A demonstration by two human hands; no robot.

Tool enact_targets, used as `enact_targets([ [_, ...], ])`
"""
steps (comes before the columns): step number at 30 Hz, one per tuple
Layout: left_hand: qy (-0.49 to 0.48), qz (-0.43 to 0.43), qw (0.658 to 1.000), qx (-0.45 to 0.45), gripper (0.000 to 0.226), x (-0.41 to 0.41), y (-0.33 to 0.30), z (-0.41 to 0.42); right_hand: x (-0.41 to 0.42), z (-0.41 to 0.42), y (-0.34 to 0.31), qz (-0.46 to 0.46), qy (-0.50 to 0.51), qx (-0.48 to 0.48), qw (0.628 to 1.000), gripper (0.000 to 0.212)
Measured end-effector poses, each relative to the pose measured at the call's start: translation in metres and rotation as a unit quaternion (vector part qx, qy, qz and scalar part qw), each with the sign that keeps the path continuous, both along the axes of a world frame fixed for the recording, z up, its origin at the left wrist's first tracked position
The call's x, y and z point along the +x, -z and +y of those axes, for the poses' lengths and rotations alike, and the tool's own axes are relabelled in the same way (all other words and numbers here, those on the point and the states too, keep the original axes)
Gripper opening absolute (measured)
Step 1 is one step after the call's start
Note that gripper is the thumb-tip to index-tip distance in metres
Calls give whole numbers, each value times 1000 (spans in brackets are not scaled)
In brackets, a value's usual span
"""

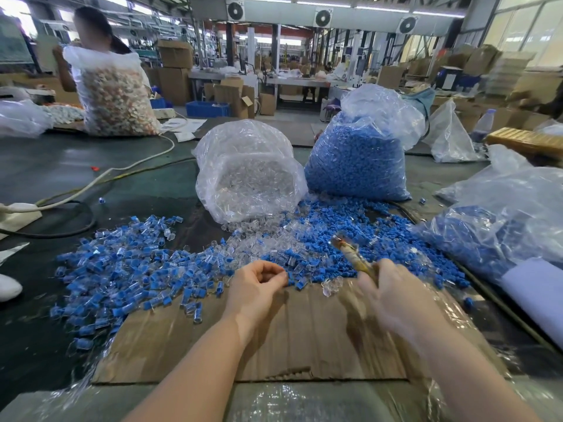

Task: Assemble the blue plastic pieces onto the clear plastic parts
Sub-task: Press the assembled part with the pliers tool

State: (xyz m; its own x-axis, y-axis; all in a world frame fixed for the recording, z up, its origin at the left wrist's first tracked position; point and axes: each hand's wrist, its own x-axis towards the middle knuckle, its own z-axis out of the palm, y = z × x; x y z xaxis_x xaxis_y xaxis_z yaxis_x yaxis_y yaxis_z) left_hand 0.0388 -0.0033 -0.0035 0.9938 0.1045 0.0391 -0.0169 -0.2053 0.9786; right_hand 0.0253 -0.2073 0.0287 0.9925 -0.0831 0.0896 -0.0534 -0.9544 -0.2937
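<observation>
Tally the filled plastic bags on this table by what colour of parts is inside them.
Bags of blue pieces: 2, one upright, one lying at right
Bag of clear parts: 1
Bag of orange-and-white pieces: 1
Total: 4

- Left hand (257,281): bare, no glove, ring or watch visible; forearm behind the fingers uncovered, no sleeve in view.
- Right hand (393,295): bare, outline blurred; no glove or jewellery discernible; forearm behind the fingers likewise unsleeved to the frame edge.
</observation>
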Motion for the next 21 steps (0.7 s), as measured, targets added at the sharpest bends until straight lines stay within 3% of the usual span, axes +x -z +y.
enact_targets([
  [6,-59,58,986,-144,7,8,-7,-5,-18,27,-22,137,-102,234,957,29],
  [11,-77,78,981,-157,10,11,-9,-8,-24,33,-28,207,-98,335,914,25],
  [18,-105,93,977,-159,9,10,-12,-11,-24,32,-31,258,-111,351,893,3],
  [21,-119,92,976,-160,7,9,-13,-15,-23,34,-29,262,-107,339,897,7],
])
